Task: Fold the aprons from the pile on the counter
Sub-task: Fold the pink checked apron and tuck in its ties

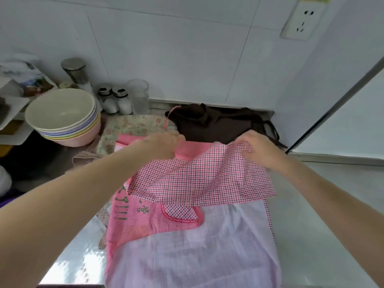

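Observation:
A pink checked apron (199, 181) lies spread on the metal counter (311, 225), its pale lower part hanging toward me. My left hand (164, 145) pinches the apron's top edge at the pink trim. My right hand (259, 148) grips the checked fabric at the upper right corner. Between both hands a checked flap is lifted and folded over the apron's middle. Behind it lie a dark brown apron (216, 123) and a floral apron (133, 125) against the wall.
A stack of pastel bowls (62, 117) stands at the left. Behind it are shaker jars (114, 99), a steel canister (75, 71) and a clear glass (138, 96). A white appliance door (342, 121) borders the right side. A wall socket (302, 19) sits high on the right.

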`<act>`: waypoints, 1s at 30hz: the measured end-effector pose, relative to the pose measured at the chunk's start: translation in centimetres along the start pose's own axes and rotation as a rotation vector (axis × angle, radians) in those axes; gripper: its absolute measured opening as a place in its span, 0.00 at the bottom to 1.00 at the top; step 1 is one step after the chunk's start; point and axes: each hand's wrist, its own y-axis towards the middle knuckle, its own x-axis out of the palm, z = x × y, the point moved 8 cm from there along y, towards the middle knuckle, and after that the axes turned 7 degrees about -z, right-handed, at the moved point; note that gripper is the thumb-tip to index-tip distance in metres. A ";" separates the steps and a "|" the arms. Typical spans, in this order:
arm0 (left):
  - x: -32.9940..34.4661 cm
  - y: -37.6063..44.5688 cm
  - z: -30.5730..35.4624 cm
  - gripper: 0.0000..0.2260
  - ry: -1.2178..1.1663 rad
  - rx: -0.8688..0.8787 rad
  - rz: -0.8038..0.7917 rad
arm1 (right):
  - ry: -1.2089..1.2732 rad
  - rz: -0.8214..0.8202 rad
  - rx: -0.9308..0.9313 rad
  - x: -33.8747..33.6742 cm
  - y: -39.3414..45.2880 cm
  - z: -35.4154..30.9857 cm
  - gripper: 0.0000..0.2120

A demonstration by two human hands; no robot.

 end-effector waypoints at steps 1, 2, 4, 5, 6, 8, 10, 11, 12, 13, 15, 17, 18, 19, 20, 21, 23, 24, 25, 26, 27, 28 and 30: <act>0.0 0.8 1.0 0.28 0.019 0.038 0.000 | -0.089 -0.005 0.057 -0.4 0.6 1.3 0.25; 0.3 1.6 1.9 0.31 0.029 0.059 -0.029 | -0.162 -0.055 0.112 -0.2 1.3 2.6 0.31; 1.9 3.2 2.5 0.41 0.026 0.045 -0.111 | -0.229 -0.185 0.185 0.8 2.3 4.0 0.33; 2.8 3.8 2.3 0.45 0.019 0.011 -0.147 | -0.215 -0.236 0.184 1.3 2.7 4.0 0.28; 3.6 4.4 2.0 0.48 0.016 -0.032 -0.171 | -0.183 -0.266 0.149 1.7 3.5 3.8 0.22; 4.4 4.9 0.9 0.47 0.035 -0.108 -0.180 | -0.145 -0.344 0.091 1.5 4.2 2.3 0.11; 4.2 5.6 -0.3 0.37 0.071 -0.152 -0.145 | -0.106 -0.459 0.035 0.2 4.5 0.5 0.05; 3.8 5.8 -1.0 0.29 0.092 -0.182 -0.119 | -0.073 -0.537 0.020 -0.7 4.3 -0.4 0.08; 3.4 5.9 -1.6 0.23 0.110 -0.208 -0.090 | -0.001 -0.598 0.027 -1.8 4.1 -0.8 0.12; 2.8 6.0 -2.2 0.19 0.118 -0.226 -0.063 | 0.050 -0.647 0.075 -2.9 4.1 -0.2 0.13; 2.0 6.2 -3.2 0.15 0.088 -0.261 -0.020 | -0.128 -0.668 0.224 -5.5 4.4 3.8 0.15; 1.3 6.6 -4.0 0.12 -0.068 -0.293 0.054 | -0.488 -0.532 0.391 -8.4 5.1 8.9 0.17; 0.9 6.8 -4.4 0.12 -0.187 -0.313 0.095 | -0.570 -0.472 0.425 -9.2 5.0 10.1 0.18; 0.4 7.0 -4.6 0.12 -0.264 -0.337 0.116 | -0.569 -0.396 0.427 -9.6 5.3 10.5 0.17; 0.2 7.1 -4.6 0.13 -0.280 -0.342 0.104 | -0.540 -0.316 0.411 -9.8 5.4 10.1 0.16; 0.0 7.2 -4.3 0.14 -0.260 -0.329 0.080 | -0.513 -0.279 0.411 -9.4 5.8 9.6 0.14; 0.3 7.6 -3.4 0.21 -0.224 -0.236 -0.010 | -0.442 -0.268 0.404 -8.4 6.5 8.9 0.07; 1.0 7.5 -3.1 0.30 -0.261 -0.184 -0.078 | -0.372 -0.293 0.397 -7.8 6.7 8.7 0.04; 1.6 7.4 -2.9 0.38 -0.320 -0.148 -0.137 | -0.317 -0.326 0.376 -7.1 7.1 8.9 0.04; 2.5 7.4 -3.1 0.45 -0.337 -0.133 -0.181 | -0.301 -0.319 0.362 -7.0 7.3 8.9 0.04; 3.1 7.2 -3.3 0.49 -0.304 -0.132 -0.205 | -0.340 -0.266 0.365 -7.2 7.6 9.4 0.02; 3.9 7.0 -3.6 0.50 -0.239 -0.148 -0.226 | -0.375 -0.166 0.372 -7.8 7.5 9.7 0.04; 4.8 6.7 -3.7 0.50 -0.140 -0.172 -0.241 | -0.392 -0.081 0.426 -7.6 7.1 10.6 0.12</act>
